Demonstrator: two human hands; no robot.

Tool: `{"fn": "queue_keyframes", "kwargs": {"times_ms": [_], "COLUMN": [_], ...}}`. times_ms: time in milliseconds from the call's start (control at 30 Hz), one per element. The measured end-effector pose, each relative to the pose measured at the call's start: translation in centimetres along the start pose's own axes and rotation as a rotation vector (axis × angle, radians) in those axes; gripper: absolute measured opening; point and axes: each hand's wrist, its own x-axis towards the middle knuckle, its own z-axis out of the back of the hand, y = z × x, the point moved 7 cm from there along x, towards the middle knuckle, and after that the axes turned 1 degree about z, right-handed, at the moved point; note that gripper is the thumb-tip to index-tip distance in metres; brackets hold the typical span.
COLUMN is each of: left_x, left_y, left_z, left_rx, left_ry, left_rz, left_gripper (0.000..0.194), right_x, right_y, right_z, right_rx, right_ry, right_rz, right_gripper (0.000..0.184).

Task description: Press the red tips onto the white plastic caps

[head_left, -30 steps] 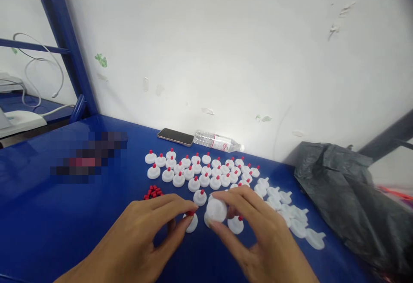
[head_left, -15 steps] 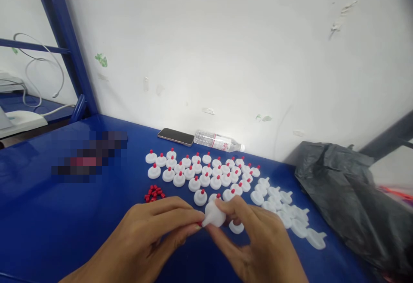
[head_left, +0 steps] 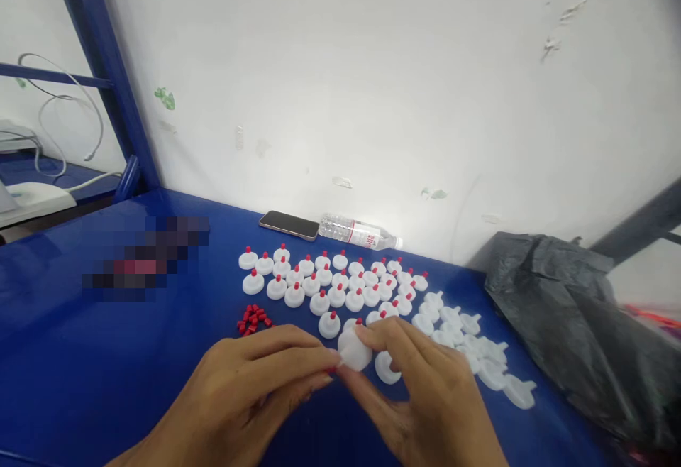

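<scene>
White piece (head_left: 353, 353) now sideways between hands (head_left: 250, 382) (head_left: 430, 382)

This seems to be a small workshop, because the blue bench (head_left: 69, 353) carries many equal white pieces (head_left: 337, 298) in rows and a little heap of red caps (head_left: 253, 319). Behind the bench, the wall (head_left: 362, 84) is plain and marked with torn scraps (head_left: 342, 182), and at the bench's left end stands a blue metal post (head_left: 120, 98), with a white device (head_left: 45, 198) and a cable (head_left: 102, 128) beyond it. At the bench's right end lies a black bag (head_left: 553, 311), and at its back edge a phone (head_left: 290, 225) and a bottle (head_left: 367, 233).
</scene>
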Motion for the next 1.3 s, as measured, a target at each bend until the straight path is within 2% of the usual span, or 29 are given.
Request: {"fn": "queue_keyframes", "kwargs": {"times_ms": [233,367,500,933,1300], "left_x": [-0.3,-0.4,-0.8,-1.6,-1.5], "left_y": [0.3,0.3,0.3,1.2,2.6], "left_z": [0.3,0.2,-0.1,-0.9,-0.6], "left_rx": [-0.099,-0.108,-0.112,-0.081,-0.131], "left_ry": [-0.054,-0.027,-0.018,-0.04,-0.051], "left_rz": [0.022,0.048,0.034,0.078,0.18], "left_gripper": [0.024,0.024,0.022,0.017,0.014], "right_x": [-0.3,-0.1,0.4,0.6,0.4], "right_y": [0.2,0.1,0.7,1.0,0.5], "right_z": [-0.5,0.0,0.4,0.1,0.4], "right_rx": [0.054,-0.015,-0.069,-0.056,0.089], "right_ry": [0.035,-0.028,-0.093,-0.049,-0.037], "right_rz": [0.007,-0.011,0.03,0.063,0.01], "right_gripper": [0.026,0.017,0.003,0.005,0.024]}}
